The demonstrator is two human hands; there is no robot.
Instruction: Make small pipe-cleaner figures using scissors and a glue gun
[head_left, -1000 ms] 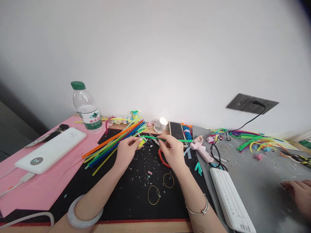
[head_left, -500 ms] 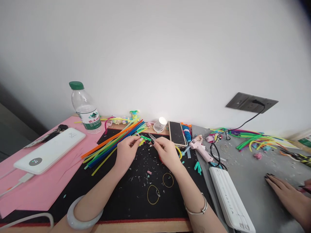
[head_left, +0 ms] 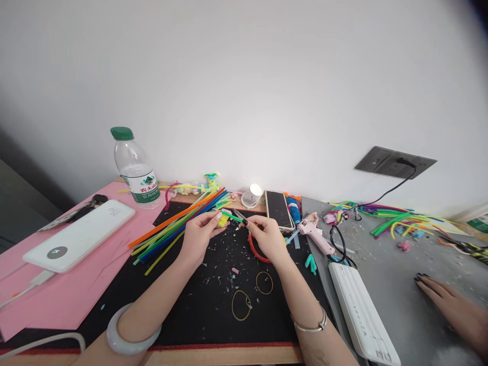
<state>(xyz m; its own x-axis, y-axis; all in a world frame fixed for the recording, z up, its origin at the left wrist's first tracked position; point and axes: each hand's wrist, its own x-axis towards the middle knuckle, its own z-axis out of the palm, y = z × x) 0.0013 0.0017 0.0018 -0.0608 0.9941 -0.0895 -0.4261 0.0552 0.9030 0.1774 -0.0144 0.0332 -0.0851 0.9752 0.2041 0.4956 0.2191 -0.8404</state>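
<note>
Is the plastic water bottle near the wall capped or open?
Capped: a green cap sits on top of the plastic water bottle, covering its mouth. How tightly it is screwed on, I cannot tell.

The light brown wooden table (head_left: 229, 357) holds a small white cup (head_left: 251, 196), a black mat (head_left: 206, 310) with a red edge and flat pink sheets (head_left: 91, 290) on the left, and the grey top (head_left: 404, 264) beside it holds a long white plastic block (head_left: 364, 315).
</note>
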